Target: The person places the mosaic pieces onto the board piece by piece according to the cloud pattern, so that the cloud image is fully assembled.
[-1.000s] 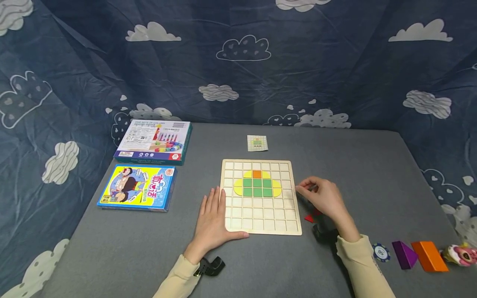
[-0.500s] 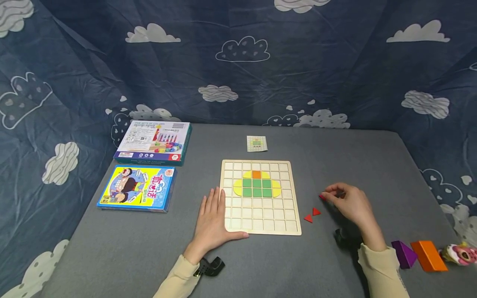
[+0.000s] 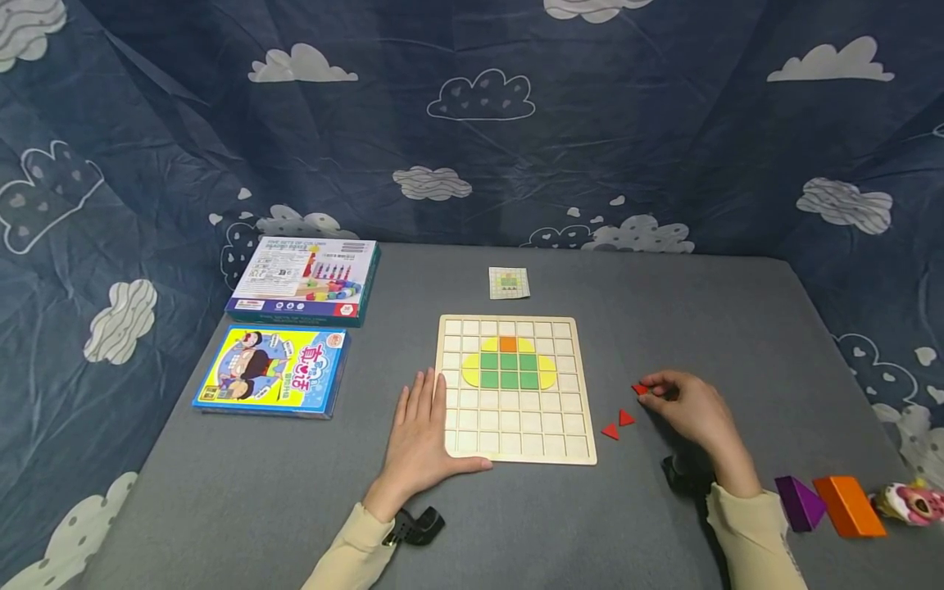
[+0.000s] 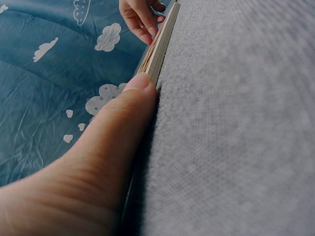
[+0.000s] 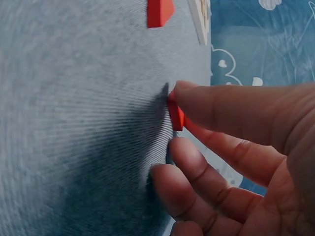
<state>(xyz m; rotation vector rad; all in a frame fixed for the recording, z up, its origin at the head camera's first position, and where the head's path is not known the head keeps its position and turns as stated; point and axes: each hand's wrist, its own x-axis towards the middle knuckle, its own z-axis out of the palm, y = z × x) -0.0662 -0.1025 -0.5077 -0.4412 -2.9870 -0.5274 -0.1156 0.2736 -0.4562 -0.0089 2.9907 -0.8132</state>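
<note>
My left hand (image 3: 417, 442) lies with straight fingers along the left edge of a wooden grid board (image 3: 542, 424), its thumb at the near edge. Set in the board are green squares (image 3: 509, 379), an orange square (image 3: 508, 345) and yellow rounded pieces (image 3: 547, 373). To the right of the board, my right hand (image 3: 691, 414) pinches a small red triangle (image 5: 176, 116) between thumb and index finger, low over the grey table. Two more red triangles (image 3: 626, 418) lie between that hand and the board.
A small pattern card (image 3: 509, 283) lies beyond the board. Two boxes, one white and teal (image 3: 302, 279) and one blue and yellow (image 3: 271, 369), sit at the left. A purple block (image 3: 800, 504), an orange block (image 3: 850, 507) and a pink figurine (image 3: 914, 502) stand at the right.
My right hand has moved right from the board's edge to a red triangle, and its sleeve now hides the poker chip. My left hand has stayed in place.
</note>
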